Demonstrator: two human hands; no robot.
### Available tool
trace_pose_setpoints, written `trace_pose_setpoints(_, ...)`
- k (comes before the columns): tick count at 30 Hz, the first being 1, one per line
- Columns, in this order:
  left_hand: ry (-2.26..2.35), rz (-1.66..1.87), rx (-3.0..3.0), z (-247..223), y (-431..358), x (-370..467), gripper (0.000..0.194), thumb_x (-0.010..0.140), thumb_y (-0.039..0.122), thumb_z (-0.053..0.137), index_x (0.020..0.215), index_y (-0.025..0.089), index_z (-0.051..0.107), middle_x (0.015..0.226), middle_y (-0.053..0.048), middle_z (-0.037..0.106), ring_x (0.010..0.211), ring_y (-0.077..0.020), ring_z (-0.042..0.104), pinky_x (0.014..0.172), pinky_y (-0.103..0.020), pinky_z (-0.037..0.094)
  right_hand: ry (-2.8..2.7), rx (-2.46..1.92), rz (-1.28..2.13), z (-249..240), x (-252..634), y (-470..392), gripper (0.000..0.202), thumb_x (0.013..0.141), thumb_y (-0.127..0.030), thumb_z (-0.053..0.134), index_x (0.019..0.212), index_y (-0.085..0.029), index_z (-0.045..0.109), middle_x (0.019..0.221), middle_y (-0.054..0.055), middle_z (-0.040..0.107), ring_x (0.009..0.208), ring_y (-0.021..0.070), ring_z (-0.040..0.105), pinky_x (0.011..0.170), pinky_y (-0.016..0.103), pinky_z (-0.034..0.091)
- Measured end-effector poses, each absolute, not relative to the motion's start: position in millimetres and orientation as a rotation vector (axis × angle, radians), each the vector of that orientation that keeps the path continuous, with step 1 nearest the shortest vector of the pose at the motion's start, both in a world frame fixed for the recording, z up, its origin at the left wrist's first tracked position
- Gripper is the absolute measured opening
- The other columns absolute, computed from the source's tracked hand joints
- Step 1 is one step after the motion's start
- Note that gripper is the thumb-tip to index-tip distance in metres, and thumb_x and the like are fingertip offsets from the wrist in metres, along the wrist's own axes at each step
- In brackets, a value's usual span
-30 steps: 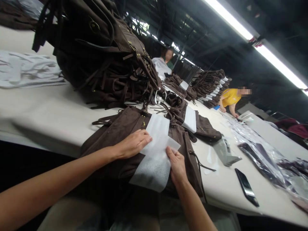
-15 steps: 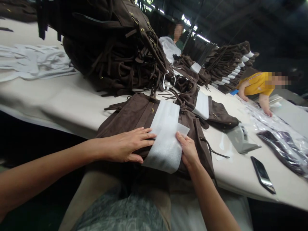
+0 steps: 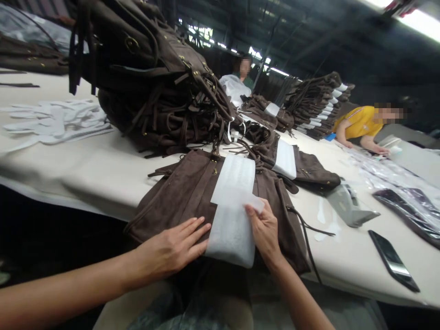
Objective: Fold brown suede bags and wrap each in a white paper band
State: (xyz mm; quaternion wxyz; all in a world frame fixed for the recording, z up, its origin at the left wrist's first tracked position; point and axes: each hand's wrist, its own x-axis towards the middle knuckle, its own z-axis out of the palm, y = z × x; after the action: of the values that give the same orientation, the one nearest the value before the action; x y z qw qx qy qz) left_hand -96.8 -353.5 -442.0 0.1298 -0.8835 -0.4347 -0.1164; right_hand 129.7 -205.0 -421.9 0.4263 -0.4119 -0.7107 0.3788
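A dark brown bag [image 3: 185,197] lies at the table's front edge, with a band of white foam sheet [image 3: 232,224] around its middle. My left hand [image 3: 172,247] rests on the bag just left of the band, fingers stretched out and holding nothing. At the band's right side, my right hand [image 3: 263,224] pinches a corner of the foam sheet between thumb and fingers. The underside of the bag is hidden.
A large heap of brown bags [image 3: 161,91] stands behind on the left, beside white strips [image 3: 58,121]. Another banded bag [image 3: 309,167], a grey tape dispenser [image 3: 350,206] and a phone [image 3: 393,261] lie to the right. A person in yellow [image 3: 360,121] leans over the far table.
The view has shifted, so the table sits lower. My left hand has moved left, off the foam's edge and onto the bag. My right hand still holds the foam corner.
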Motion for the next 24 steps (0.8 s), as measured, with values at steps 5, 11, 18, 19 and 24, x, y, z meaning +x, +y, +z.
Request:
trace_pose_setpoints(5, -1.209, -0.405, -2.48, -456.2, -354.0, -92.6, 0.034, 0.095, 0.024, 0.049, 0.128, 0.027, 0.058, 0.136, -0.014, 0.057, 0.128, -0.033, 0.053, 0.105, -0.047, 0.048, -1.944, -0.897, 0.836, -422.9, 125.5, -203.5, 0.033, 0.093, -0.044, 0.056, 0.113, -0.023, 0.071, 0.124, 0.008, 0.066, 0.112, 0.0238, 0.058, 0.1, 0.043, 0.043)
trace_pose_setpoints(11, -1.18, -0.461, -2.827, -418.3, -345.9, -104.3, 0.034, 0.096, 0.021, 0.047, 0.126, 0.026, 0.061, 0.131, -0.008, 0.061, 0.124, -0.0244, 0.056, 0.107, -0.035, 0.046, -1.967, -1.047, 1.126, -419.0, 123.1, -191.7, 0.037, 0.094, -0.047, 0.051, 0.114, -0.024, 0.071, 0.104, 0.003, 0.072, 0.095, 0.024, 0.063, 0.084, 0.035, 0.047)
trace_pose_setpoints(18, -1.892, -0.899, -2.551, -348.4, -250.2, -116.5, 0.035, 0.098, 0.032, 0.044, 0.128, 0.021, 0.06, 0.124, -0.008, 0.06, 0.116, -0.0211, 0.056, 0.102, -0.032, 0.044, -1.886, -1.073, 1.281, -424.3, 124.8, -178.2, 0.047, 0.085, -0.061, 0.056, 0.084, -0.016, 0.068, 0.08, 0.002, 0.066, 0.071, 0.0176, 0.053, 0.063, 0.026, 0.04)
trace_pose_setpoints(19, -1.988, -0.906, -2.451, -351.0, -233.2, -112.8, 0.038, 0.096, 0.033, 0.048, 0.129, 0.018, 0.058, 0.122, -0.01, 0.06, 0.114, -0.0231, 0.056, 0.101, -0.035, 0.044, -1.857, -1.056, 1.298, -426.4, 123.9, -178.8, 0.048, 0.084, -0.063, 0.057, 0.084, -0.016, 0.069, 0.08, 0.003, 0.066, 0.071, 0.0172, 0.053, 0.063, 0.025, 0.039)
trace_pose_setpoints(24, -2.221, -0.774, -2.566, -378.8, -190.3, -83.7, 0.035, 0.092, 0.042, 0.047, 0.101, 0.015, 0.068, 0.1, -0.011, 0.067, 0.096, -0.0269, 0.064, 0.085, -0.036, 0.048, -1.697, -0.999, 1.409, -438.8, 118.9, -180.4, 0.058, 0.082, -0.07, 0.055, 0.087, -0.015, 0.072, 0.07, 0.003, 0.062, 0.063, 0.0152, 0.048, 0.056, 0.024, 0.034)
